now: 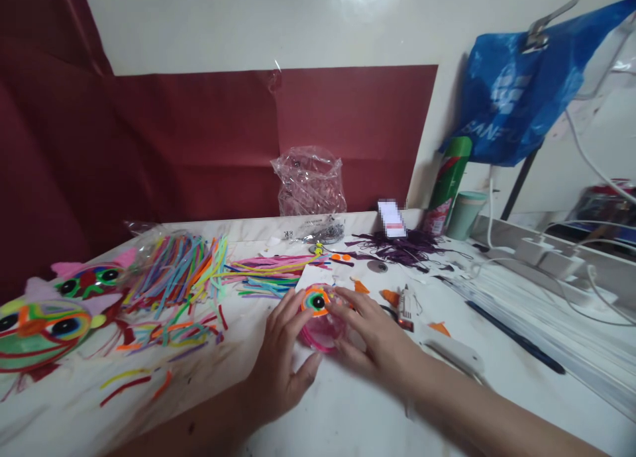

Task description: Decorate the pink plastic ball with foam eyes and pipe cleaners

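Note:
My left hand (281, 357) and my right hand (372, 334) lie on either side of a small pink round piece (322, 328) on the white table (348, 410). An orange and green felt eye (315, 301) sits on its top. The fingers of both hands press against the pink piece and cup it between them. My left thumb reaches under its near edge.
Finished felt masks (44, 324) with big eyes lie at the far left. Heaps of coloured felt strips (183, 278) spread behind the hands. Purple threads (402, 248), orange scraps, a small glue tube (406, 306), a dark pen (517, 338), a crumpled clear bag (311, 182), a spray can (447, 185) and a cup (464, 215) stand to the right and back.

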